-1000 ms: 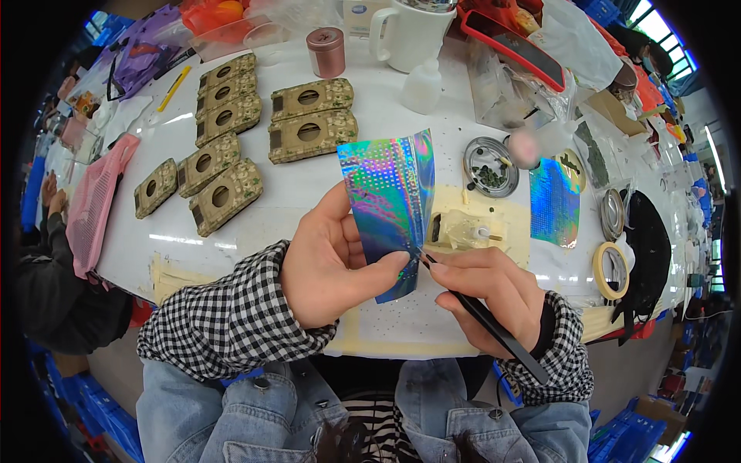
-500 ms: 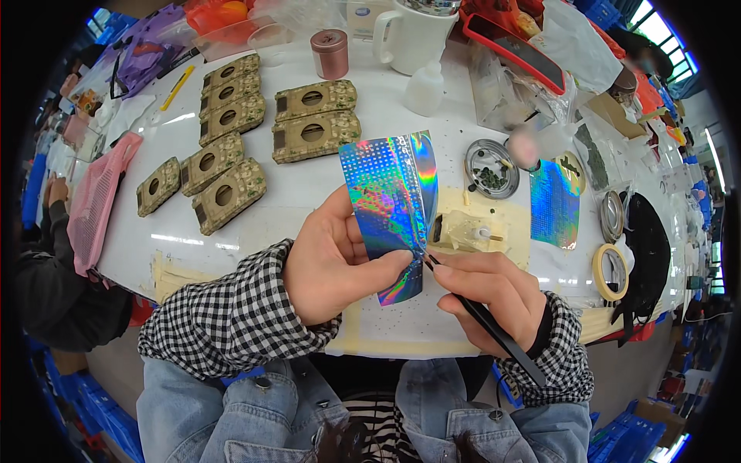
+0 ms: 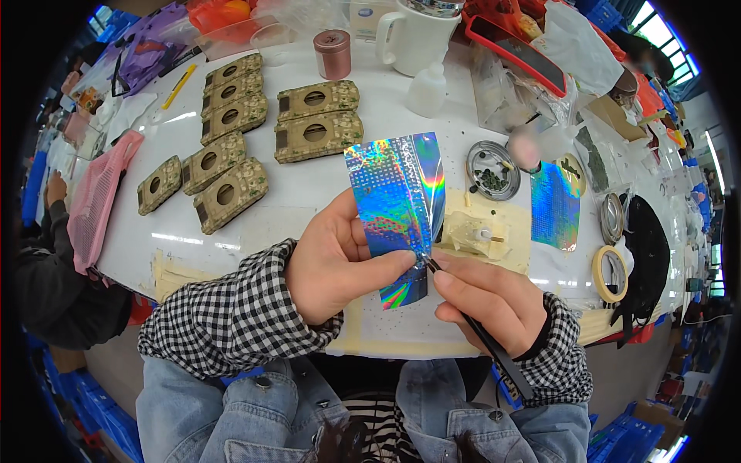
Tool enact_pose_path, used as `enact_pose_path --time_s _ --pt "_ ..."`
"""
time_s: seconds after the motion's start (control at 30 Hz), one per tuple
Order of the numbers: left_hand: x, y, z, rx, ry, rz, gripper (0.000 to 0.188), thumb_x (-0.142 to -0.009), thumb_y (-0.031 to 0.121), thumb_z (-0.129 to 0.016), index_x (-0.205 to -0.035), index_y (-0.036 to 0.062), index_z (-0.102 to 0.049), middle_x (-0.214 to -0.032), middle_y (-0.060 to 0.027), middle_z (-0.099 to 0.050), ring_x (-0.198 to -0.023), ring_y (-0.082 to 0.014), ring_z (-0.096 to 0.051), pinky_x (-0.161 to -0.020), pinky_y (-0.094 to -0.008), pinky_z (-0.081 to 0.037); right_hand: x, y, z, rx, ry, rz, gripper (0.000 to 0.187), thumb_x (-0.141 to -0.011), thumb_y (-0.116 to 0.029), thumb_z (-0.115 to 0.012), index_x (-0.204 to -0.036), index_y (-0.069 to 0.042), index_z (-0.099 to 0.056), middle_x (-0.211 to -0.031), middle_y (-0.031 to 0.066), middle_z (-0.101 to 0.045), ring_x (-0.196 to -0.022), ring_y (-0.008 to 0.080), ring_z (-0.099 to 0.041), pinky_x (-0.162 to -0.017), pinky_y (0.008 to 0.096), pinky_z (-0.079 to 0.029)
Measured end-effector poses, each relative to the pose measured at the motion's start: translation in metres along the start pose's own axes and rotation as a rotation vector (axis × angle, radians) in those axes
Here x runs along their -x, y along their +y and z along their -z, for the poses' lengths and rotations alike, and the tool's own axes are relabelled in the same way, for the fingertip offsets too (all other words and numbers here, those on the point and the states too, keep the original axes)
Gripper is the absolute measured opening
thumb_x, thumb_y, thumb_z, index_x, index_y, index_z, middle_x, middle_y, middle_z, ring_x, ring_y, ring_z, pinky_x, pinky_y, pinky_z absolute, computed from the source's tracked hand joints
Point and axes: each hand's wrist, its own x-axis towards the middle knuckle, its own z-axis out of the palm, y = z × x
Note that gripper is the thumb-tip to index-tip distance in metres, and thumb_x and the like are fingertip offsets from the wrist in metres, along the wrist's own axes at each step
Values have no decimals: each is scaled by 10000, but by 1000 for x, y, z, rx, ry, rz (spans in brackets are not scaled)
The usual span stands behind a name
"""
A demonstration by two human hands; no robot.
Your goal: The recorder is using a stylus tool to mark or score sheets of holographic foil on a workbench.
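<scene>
My left hand (image 3: 328, 266) is closed on a shiny rainbow-coloured sheet (image 3: 390, 197), with the thumb pressed near its lower right edge. Rows of small squares run along the sheet. My right hand (image 3: 494, 297) pinches black tweezers (image 3: 488, 339). Their tips meet the sheet's edge right beside my left thumb; whatever lies between them is too small to make out. Behind the right fingers is a yellowish pad (image 3: 513, 251) bearing a small pale block (image 3: 475, 234). A round metal dish (image 3: 503, 189) with dark green bits stands past it.
Several camouflage-patterned tank hull pieces (image 3: 319, 136) stand at left and centre. Farther back are a pink canister (image 3: 333, 55), a white pitcher (image 3: 421, 38) and a red-cased phone (image 3: 515, 54). Another shiny sheet (image 3: 554, 208) and a tape roll (image 3: 610, 272) lie right. Another person's sleeve (image 3: 58, 270) shows far left.
The sheet has turned slightly in my left hand, and its reflections have shifted. The back end of the tweezers has swung a little to the left and down; their tips stay by my thumb.
</scene>
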Motion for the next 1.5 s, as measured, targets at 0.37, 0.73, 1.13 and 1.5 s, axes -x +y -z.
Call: enact_pose_path --time_s 0.37,0.73,1.13,1.5 --pt "0 -1 0 91 -27 -5 520 -850 -60 -602 -1314 7 -379 -1199 -95 -588 -1088 -151 -587 -955 -303 -474 -2 -1 -3 294 -7 239 242 -800 -107 -701 -964 60 -640 -909 155 -647 -884 298 -679 -706 333 -598" --pt "-1 -2 1 71 0 13 522 -851 -58 -609 -1315 6 -378 -1190 -95 -596 -1070 -147 -597 -934 -305 -487 -3 -2 -2 319 -26 265 234 -792 -106 -705 -950 55 -642 -901 137 -639 -899 289 -672 -729 338 -599" --pt "0 0 -1 83 -17 1 530 -849 -61 -603 -1318 5 -366 -1190 -105 -593 -1069 -154 -600 -930 -307 -499 -2 0 2 188 -22 166 264 -778 -106 -727 -981 45 -649 -928 152 -659 -885 283 -683 -684 313 -580" --pt "1 1 -2 47 -2 -23 525 -844 -70 -596 -1310 -1 -364 -1205 -113 -581 -1085 -160 -592 -950 -316 -488 0 1 5 1 10 13 320 -748 -77 -751 -1025 43 -646 -977 177 -655 -916 299 -676 -741 338 -584"
